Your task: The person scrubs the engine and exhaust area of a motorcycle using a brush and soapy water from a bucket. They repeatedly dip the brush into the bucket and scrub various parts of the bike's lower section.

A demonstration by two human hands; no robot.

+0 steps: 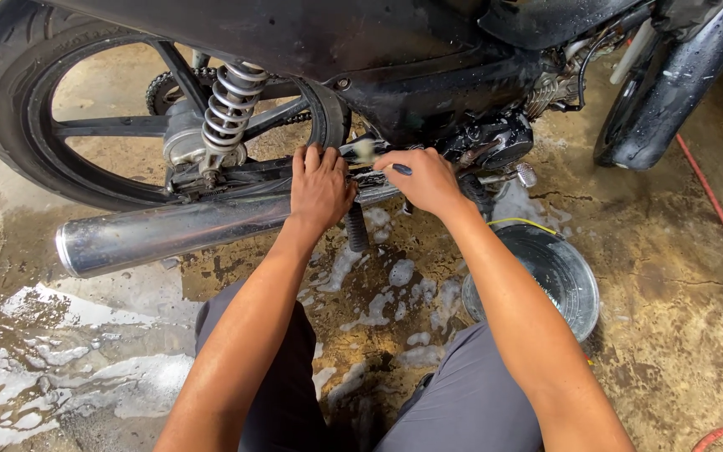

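The fingers of the right hand (428,180) are closing around a small brush (378,156) with a dark handle, and its pale bristles are pointing to the left, touching the lower frame of the motorcycle (395,75) just above the footrest. The fingers of the left hand (320,186) are curling over a metal part beside the chain area, gripping it; I think this hand is steadying the body while the person is squatting close to the machine. The brush is lying between both hands, near the engine (495,142), probably because the dirt is sitting in this narrow place where only a small tool is reaching.

The chrome exhaust pipe (169,234) is running to the left under the rear wheel (35,109) and its spring (229,105). On the wet concrete floor (671,276), white foam is spreading. A round metal basin (575,289) is standing just beside the right forearm, within easy reach; it seems to be holding some water, but I cannot tell how much. A red hose (717,209) is lying further right.
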